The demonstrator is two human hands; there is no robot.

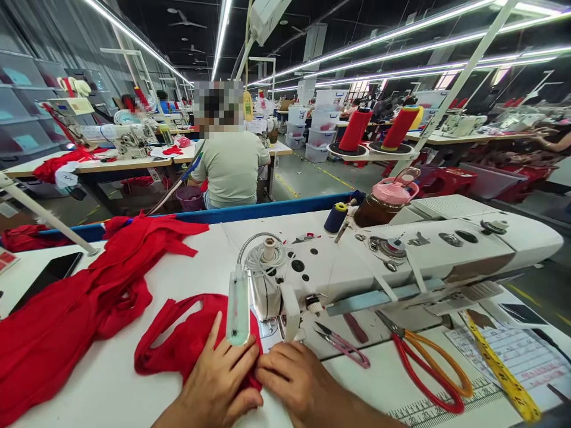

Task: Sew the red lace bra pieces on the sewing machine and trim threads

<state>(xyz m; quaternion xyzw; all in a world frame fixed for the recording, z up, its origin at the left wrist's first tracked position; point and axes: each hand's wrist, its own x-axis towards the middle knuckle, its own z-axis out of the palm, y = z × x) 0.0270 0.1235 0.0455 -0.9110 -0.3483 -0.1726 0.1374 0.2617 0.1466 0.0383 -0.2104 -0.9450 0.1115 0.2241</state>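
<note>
A red fabric piece with a strap-like loop (196, 324) lies at the head of a white sewing machine (334, 261). My left hand (218, 374) rests on it with fingers stretched out, below a clear lamp-like plate (238, 309) hanging from the machine head. Beside it, my right hand (297, 374) is closed, its fingers curled at the fabric's right edge close to the presser foot area. The needle itself is hidden. Pink-handled thread snips (345, 348) lie right of my right hand, under the machine arm.
Farther right are scissors (430, 368), a yellow tape measure (502, 368) and a written paper sheet (530, 356). A heap of red fabric (80, 315) and a phone (49, 276) lie left. Behind the machine stand a navy thread cone (336, 218) and pink-lidded jug (386, 202). A co-worker (232, 166) sits ahead.
</note>
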